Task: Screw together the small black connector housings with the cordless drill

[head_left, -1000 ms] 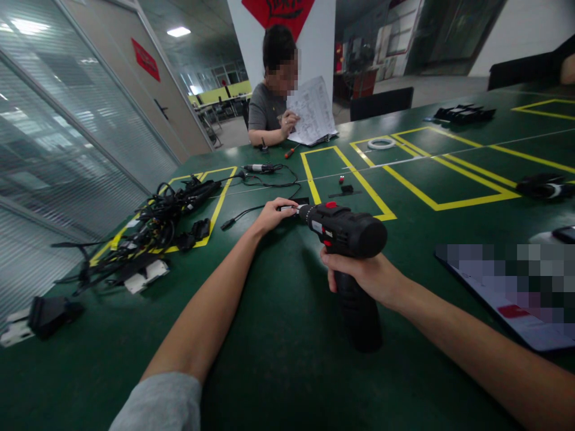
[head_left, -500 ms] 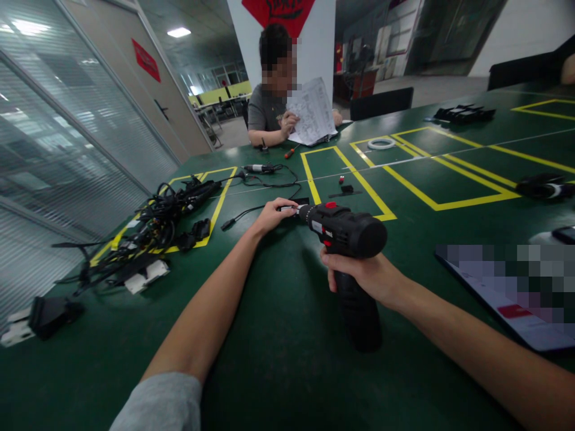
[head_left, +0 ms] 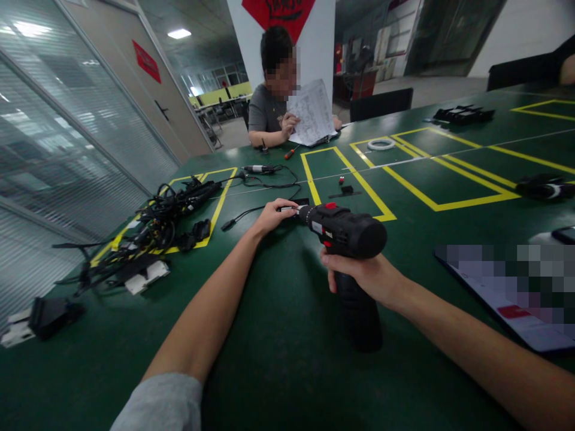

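My right hand (head_left: 359,272) is wrapped round the grip of a black cordless drill (head_left: 345,230) with red switches. The drill points away and to the left, its chuck (head_left: 308,212) beside the fingers of my left hand (head_left: 274,216). Those fingers are closed on a small dark part (head_left: 303,202) with a cable, lying on the green table (head_left: 269,335); its kind is mostly hidden by my hand and the chuck. A black cable with a plug end (head_left: 228,225) lies just left of my left hand.
Tangled black cables (head_left: 173,209) lie at the left. Across the table a person (head_left: 274,114) holds printed sheets (head_left: 312,111). A screwdriver (head_left: 291,153), a white tape ring (head_left: 381,144) and small black pieces (head_left: 347,190) lie beyond the drill. A tablet (head_left: 507,305) lies at right.
Almost nothing differs. Both hands and the drill stay in place; the person across the table has shifted very slightly.
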The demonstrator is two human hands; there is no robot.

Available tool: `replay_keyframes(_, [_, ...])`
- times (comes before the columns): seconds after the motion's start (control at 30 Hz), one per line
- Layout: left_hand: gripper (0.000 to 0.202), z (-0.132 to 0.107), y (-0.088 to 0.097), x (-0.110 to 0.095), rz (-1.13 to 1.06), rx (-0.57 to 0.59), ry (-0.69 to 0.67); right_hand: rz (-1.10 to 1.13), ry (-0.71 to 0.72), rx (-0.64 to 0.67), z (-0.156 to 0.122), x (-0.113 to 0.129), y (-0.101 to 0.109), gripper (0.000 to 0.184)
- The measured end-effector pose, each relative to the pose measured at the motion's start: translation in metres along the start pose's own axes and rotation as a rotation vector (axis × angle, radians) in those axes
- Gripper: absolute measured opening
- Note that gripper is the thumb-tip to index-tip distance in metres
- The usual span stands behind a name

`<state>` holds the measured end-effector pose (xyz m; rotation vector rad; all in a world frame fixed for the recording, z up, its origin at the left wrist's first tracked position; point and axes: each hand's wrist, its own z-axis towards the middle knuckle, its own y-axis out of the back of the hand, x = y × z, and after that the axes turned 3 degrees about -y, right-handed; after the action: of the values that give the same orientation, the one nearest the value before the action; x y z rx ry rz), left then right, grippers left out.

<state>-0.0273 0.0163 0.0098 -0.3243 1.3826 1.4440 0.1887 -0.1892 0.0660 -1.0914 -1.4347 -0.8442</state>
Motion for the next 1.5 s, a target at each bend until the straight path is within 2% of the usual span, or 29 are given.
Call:
replay_keyframes(0.77, [0.032,0.0,0.0,0.005,-0.002,0.001,0.015,-0.024,-0.009,0.003,-0.001,0.001,-0.001,0.012])
replay_keyframes(0.93, [0.032,0.0,0.0,0.003,0.001,0.0,0.02,0.001,0.01,0.009,0.0,0.001,0.0,0.018])
replay_keyframes(1.5, [0.032,-0.003,0.001,-0.005,0.03,0.002,0.029,-0.019,-0.017,0.023,-0.001,0.002,0.001,0.017])
